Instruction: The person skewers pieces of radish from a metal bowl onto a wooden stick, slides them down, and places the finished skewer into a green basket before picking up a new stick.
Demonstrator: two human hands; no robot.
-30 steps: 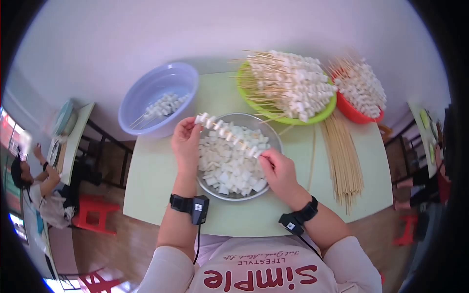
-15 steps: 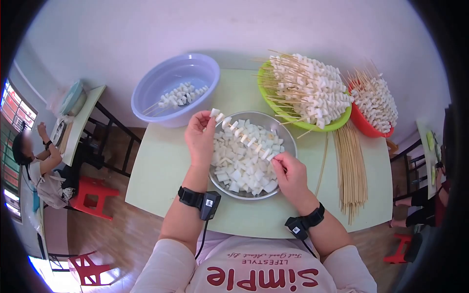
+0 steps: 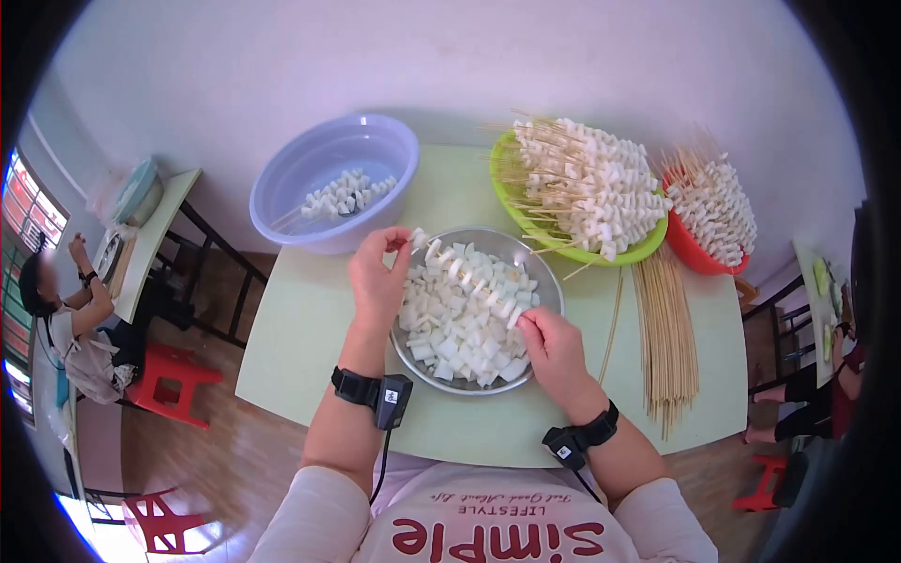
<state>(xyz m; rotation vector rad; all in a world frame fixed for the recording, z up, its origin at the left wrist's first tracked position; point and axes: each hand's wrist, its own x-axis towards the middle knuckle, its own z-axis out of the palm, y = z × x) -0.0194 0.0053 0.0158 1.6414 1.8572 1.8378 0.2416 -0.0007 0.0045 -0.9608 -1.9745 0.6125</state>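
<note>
A skewer of white cubes [image 3: 471, 279] slants above a metal bowl [image 3: 559, 293] that holds many loose white pieces [image 3: 460, 338]. My left hand [image 3: 378, 280] pinches the white cube at the skewer's upper left end. At its lower right end, my right hand [image 3: 554, 349] is closed on the skewer, partly hiding it. A blue-violet basin [image 3: 394, 141] with a few filled skewers [image 3: 343, 195] stands beyond my left hand. To the right, a green basin [image 3: 648, 246] is heaped with filled skewers [image 3: 601, 188].
Bare sticks [image 3: 666, 342] lie bundled at the table's right, with a single stick [image 3: 612, 324] beside them. Behind is a red basin [image 3: 706, 259] of filled skewers. A person [image 3: 80, 328] sits at the far left near a red stool [image 3: 174, 380]; another person [image 3: 821, 399] is at the far right.
The whole view has shifted slightly, with the table and basins lower in the picture. Both hands still hold the skewer at its two ends, and it stays above the bowl.
</note>
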